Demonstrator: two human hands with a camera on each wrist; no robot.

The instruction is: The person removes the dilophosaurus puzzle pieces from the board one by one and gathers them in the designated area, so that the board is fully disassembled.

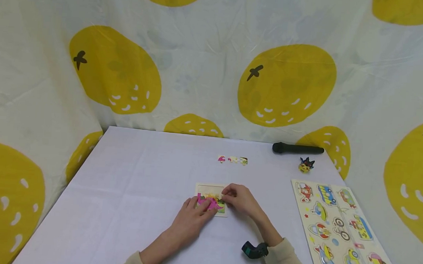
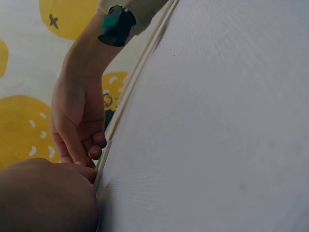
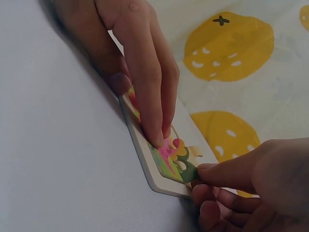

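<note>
A small jigsaw in a pale wooden tray lies on the white table, partly filled with pink, yellow and green pieces. My left hand rests over the tray's left side, its straight fingers pressing the pink part. At the tray's right edge, my right hand pinches a dark green puzzle piece between thumb and fingers. In the right wrist view, that piece lies at the corner beside the laid pieces. The tray's upper strip shows bare wood. Seen edge-on in the left wrist view, the tray is mostly hidden by my hands.
Several loose puzzle pieces lie in a row beyond the tray. A black microphone and a small spiky-haired figurine are at the back right. Along the right side lies a large vehicle puzzle board. A fruit-patterned curtain surrounds the table.
</note>
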